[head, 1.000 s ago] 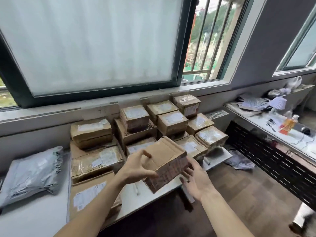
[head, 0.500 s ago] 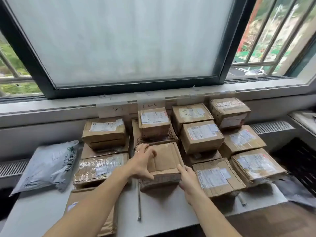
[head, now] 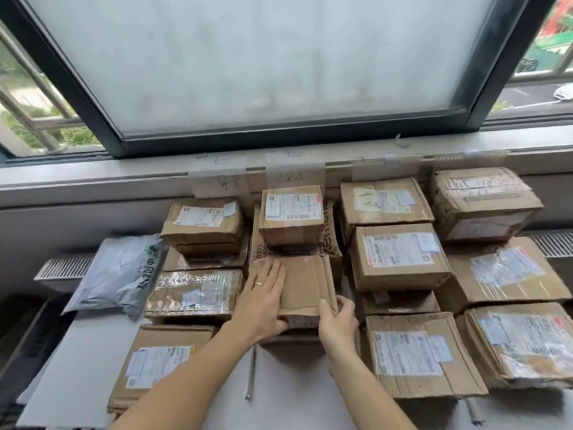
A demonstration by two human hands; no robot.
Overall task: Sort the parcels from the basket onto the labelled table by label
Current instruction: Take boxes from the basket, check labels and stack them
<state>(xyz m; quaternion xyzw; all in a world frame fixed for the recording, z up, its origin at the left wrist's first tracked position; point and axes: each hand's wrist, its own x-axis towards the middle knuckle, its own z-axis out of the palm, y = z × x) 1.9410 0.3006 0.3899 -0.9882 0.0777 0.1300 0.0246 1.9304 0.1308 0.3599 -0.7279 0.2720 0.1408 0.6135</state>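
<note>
One box (head: 305,283), airborne a second ago, is now set on the worktop (head: 288,392). It is pressed by the flat left hand (head: 263,293), and its corner is gripped by the right hand (head: 338,324). Placement is judged nearly done.

The plain brown cardboard parcel (head: 305,283) lies flat in the middle column of the white desk (head: 288,392), with no label showing on its top. The left hand (head: 263,302) rests flat on it. The right hand (head: 338,318) grips its near right corner. Labelled brown cardboard parcels (head: 400,256) are stacked behind and on both sides. A grey plastic mailer bag (head: 121,271) lies far left. Handwritten paper tags (head: 291,176) hang behind.
</note>
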